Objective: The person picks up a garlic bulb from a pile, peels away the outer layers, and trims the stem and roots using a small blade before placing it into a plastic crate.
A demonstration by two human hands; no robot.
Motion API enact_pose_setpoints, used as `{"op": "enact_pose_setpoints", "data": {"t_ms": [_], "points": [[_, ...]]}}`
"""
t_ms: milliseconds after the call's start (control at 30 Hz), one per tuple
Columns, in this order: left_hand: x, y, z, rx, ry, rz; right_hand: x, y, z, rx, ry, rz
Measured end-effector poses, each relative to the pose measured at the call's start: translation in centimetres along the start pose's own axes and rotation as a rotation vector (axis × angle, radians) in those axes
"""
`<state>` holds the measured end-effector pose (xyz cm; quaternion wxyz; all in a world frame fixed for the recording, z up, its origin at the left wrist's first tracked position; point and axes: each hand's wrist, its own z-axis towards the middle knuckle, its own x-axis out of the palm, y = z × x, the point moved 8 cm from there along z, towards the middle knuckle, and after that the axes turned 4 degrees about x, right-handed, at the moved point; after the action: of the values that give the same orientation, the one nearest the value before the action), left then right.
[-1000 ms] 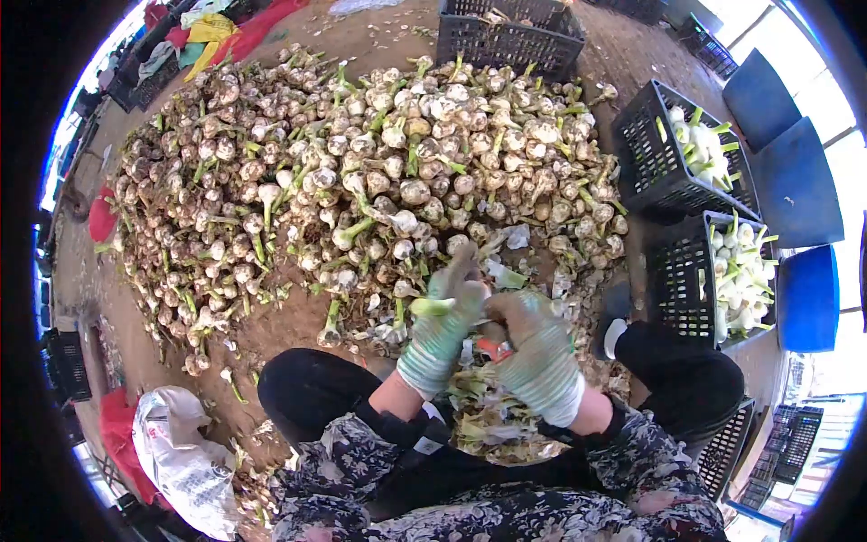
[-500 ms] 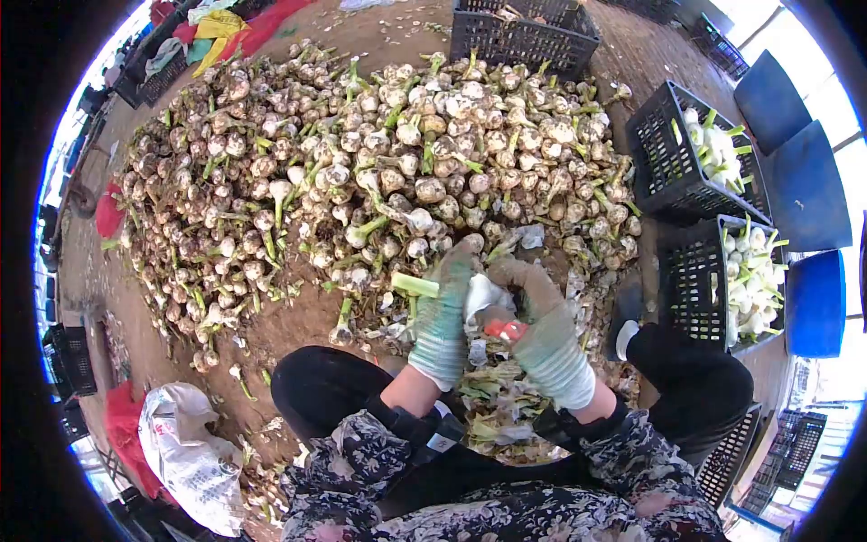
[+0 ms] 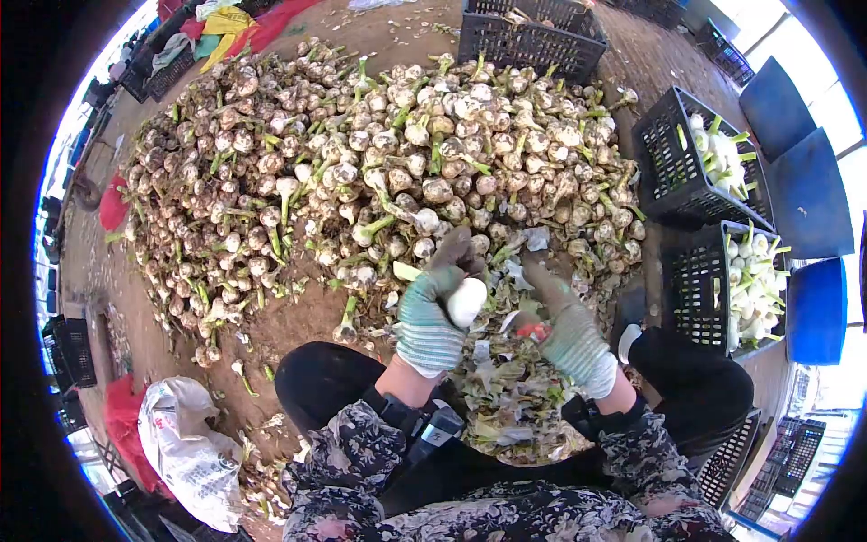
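White at the bulb [image 3: 467, 303], gripped in left hand [image 3: 429, 319] with stem [image 3: 406, 271] leftward, near right hand [image 3: 573, 336] closed on red tool [image 3: 533, 331].

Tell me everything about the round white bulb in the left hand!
The smooth, round white garlic bulb looks clean and peeled. A pale green cut stem, seemingly its own, pokes out past the other side of the left hand. That hand, in a green-and-white striped glove with dirty fingers, grips it above the scraps. The gloved right hand is apart from it. The fingers hide part of it.
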<state>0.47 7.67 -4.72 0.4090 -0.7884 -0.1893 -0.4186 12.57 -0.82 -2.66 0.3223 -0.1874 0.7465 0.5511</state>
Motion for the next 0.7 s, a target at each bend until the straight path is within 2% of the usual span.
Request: {"op": "enact_pose_setpoints", "data": {"t_ms": [67,100,133,167,200,233,267,300,333,367,400,467,500,533,600,667,700], "points": [[0.4,1.2,-0.4,0.000,-0.039,0.231,-0.8,4.6,-0.5,-0.232,-0.073,0.289],[1.3,1.7,-0.9,0.018,0.002,0.332,0.3,4.4,-0.5,-0.267,-0.144,0.314],[2.0,1.8,-1.3,0.039,0.034,0.434,0.3,3.7,-0.2,-0.275,-0.130,0.315],[1.2,3.2,-0.6,-0.004,0.145,0.527,-0.2,0.4,0.6,-0.044,-0.092,0.616],[1.4,3.4,-0.7,0.164,0.221,0.329,0.0,-3.4,1.0,0.202,-0.036,0.907],[0.1,3.9,-0.8,0.136,0.148,0.501,-1.1,-10.4,0.5,0.259,-0.136,1.437],[-1.3,4.1,-0.9,0.099,0.066,0.673,-6.4,-6.6,0.6,0.080,-0.356,1.436],[-1.7,3.6,-1.1,0.074,-0.036,0.547,-8.2,-12.5,0.5,-0.079,-0.075,2.100],[-1.8,3.4,-1.3,0.052,-0.130,0.416,-11.1,-9.0,-0.4,-0.314,-0.187,2.017],[-1.6,2.1,-1.2,0.193,-0.152,0.549,-11.1,-7.4,-0.1,-0.521,-0.022,1.768],[-1.1,1.5,-1.7,0.305,-0.172,0.652,-9.1,-8.6,0.4,-0.378,0.019,1.894],[1.9,-1.5,-3.2,0.656,-0.153,1.079,-1.0,-8.7,3.0,0.024,0.060,1.464],[2.8,-2.2,-3.6,0.789,-0.103,1.030,3.9,-8.5,3.8,0.163,0.164,1.205],[3.9,-3.6,-4.3,0.793,-0.072,1.169,8.7,-8.1,4.2,0.290,0.262,0.940],[4.0,-4.5,-4.4,0.784,-0.065,1.168,16.7,-1.0,5.0,0.131,0.547,1.263],[3.2,-4.2,-4.2,0.768,-0.064,1.162,25.6,3.5,5.1,0.176,0.763,0.657],[2.6,-4.2,-4.0,0.735,-0.066,1.155,28.7,4.3,5.6,0.049,0.772,0.372]]}}
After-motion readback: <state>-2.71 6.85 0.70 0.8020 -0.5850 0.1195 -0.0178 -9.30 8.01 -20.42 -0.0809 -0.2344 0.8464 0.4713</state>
